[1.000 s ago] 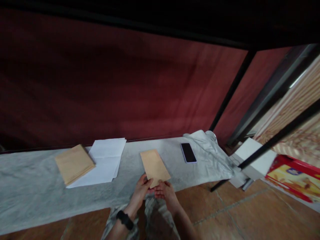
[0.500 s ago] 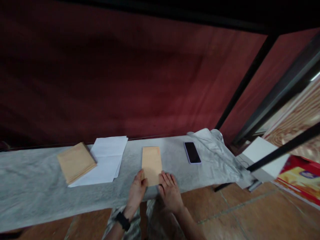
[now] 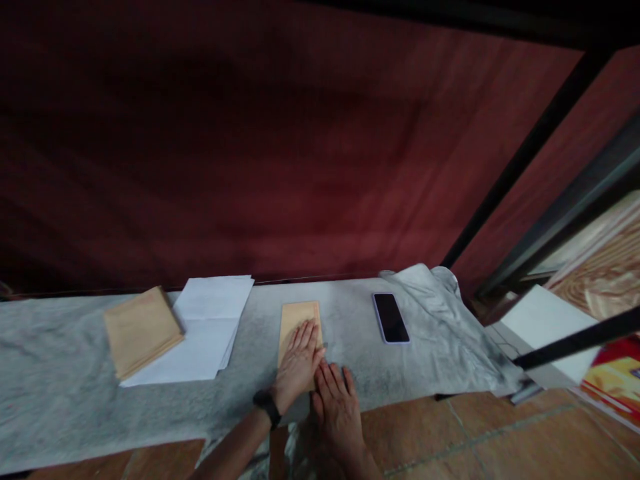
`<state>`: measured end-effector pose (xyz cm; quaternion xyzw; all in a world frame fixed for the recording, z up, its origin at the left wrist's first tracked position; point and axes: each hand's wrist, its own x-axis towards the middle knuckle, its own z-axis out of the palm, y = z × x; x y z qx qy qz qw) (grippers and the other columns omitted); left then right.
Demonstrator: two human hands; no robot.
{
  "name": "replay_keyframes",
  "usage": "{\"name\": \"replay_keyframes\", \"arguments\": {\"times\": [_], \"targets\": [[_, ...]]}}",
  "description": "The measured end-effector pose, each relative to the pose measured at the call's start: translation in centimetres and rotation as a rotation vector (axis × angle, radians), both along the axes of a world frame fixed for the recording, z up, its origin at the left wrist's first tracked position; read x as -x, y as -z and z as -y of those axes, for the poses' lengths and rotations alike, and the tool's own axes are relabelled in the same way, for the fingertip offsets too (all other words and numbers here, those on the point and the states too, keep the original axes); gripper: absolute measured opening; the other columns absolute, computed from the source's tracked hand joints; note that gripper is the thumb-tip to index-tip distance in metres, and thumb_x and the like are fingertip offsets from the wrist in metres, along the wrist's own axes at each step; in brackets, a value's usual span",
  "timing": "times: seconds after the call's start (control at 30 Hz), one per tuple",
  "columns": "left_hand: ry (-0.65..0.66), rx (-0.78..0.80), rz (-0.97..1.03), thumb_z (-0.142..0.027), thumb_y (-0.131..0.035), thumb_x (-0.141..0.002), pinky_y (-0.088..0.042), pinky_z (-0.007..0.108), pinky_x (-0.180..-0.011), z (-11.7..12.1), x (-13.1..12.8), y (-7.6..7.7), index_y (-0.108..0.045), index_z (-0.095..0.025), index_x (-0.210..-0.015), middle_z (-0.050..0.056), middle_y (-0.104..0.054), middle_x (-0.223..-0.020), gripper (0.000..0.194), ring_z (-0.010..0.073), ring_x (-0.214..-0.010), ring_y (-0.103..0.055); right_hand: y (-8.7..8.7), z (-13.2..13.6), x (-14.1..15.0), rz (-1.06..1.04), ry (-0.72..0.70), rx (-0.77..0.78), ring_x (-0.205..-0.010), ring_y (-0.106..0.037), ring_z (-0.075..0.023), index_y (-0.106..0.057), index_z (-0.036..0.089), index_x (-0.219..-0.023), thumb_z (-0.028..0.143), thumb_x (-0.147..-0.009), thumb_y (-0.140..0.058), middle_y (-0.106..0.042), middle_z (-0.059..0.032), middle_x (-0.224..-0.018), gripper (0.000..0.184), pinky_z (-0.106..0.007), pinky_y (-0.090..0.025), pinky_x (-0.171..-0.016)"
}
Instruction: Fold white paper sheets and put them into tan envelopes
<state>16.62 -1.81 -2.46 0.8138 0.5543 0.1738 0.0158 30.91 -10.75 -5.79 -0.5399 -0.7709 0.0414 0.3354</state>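
Note:
A brown paper envelope (image 3: 295, 313) lies flat on the grey cloth in front of me, its long side pointing away. My left hand (image 3: 300, 360), with a black band at the wrist, rests flat on top of it with fingers stretched out, hiding its middle. Beside its near right edge lies my right hand (image 3: 337, 403), palm down on the cloth with fingers extended. Whether the right fingertips touch the envelope I cannot tell. Neither hand grips anything.
To the left, a stack of brown envelopes (image 3: 143, 328) partly covers white paper sheets (image 3: 210, 340). A phone (image 3: 391, 318) lies to the right on the grey cloth (image 3: 345, 313). Beyond the bench's right end are a black metal bar (image 3: 575, 343) and a white box (image 3: 545, 327).
The envelope was held by its near end in both hands, then laid straight on the cloth. My left hand has since moved from its left edge onto its top.

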Motion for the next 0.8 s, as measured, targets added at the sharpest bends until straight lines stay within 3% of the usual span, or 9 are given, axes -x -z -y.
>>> {"name": "replay_keyframes", "arguments": {"times": [0.2, 0.37, 0.6, 0.8], "targets": [[-0.048, 0.043, -0.065, -0.043, -0.031, -0.102, -0.02, 0.049, -0.122, -6.1, -0.7, 0.7, -0.036, -0.011, -0.152, 0.015, -0.036, -0.159, 0.06, 0.0259, -0.15, -0.027, -0.2, 0.1, 0.1, 0.028, 0.01, 0.003, -0.136, -0.049, -0.0218, -0.038, 0.033, -0.152, 0.037, -0.102, -0.049, -0.053, 0.0009, -0.149, 0.052, -0.042, -0.018, -0.122], [-0.041, 0.041, -0.125, -0.044, -0.029, -0.103, -0.015, 0.055, -0.122, -7.6, -0.2, 0.7, -0.03, -0.018, -0.156, 0.012, -0.035, -0.16, 0.06, 0.027, -0.151, -0.024, -0.5, 0.0, 0.1, 0.095, 0.026, 0.002, -0.135, -0.05, -0.0223, -0.036, 0.031, -0.153, 0.038, -0.101, -0.049, -0.052, 0.0001, -0.15, 0.054, -0.042, -0.018, -0.122], [0.081, -0.023, -0.186, -0.044, -0.033, -0.102, -0.016, 0.048, -0.124, -4.0, 0.1, 0.9, -0.034, -0.017, -0.154, 0.008, -0.038, -0.159, 0.058, 0.0217, -0.151, -0.023, 0.0, 0.0, 0.2, 0.128, 0.04, -0.043, -0.134, -0.051, -0.0231, -0.036, 0.027, -0.153, 0.036, -0.101, -0.049, -0.056, -0.0026, -0.146, 0.055, -0.041, -0.017, -0.121], [0.118, -0.066, -0.116, -0.031, -0.03, -0.104, -0.017, 0.047, -0.124, 0.7, 0.6, 0.7, -0.032, -0.019, -0.155, 0.006, -0.036, -0.16, 0.052, 0.0202, -0.151, -0.025, 0.7, 0.3, 0.1, 0.138, 0.041, -0.093, -0.135, -0.049, -0.0245, -0.041, 0.024, -0.152, 0.033, -0.101, -0.048, -0.057, -0.0028, -0.145, 0.052, -0.043, -0.017, -0.121]]}}
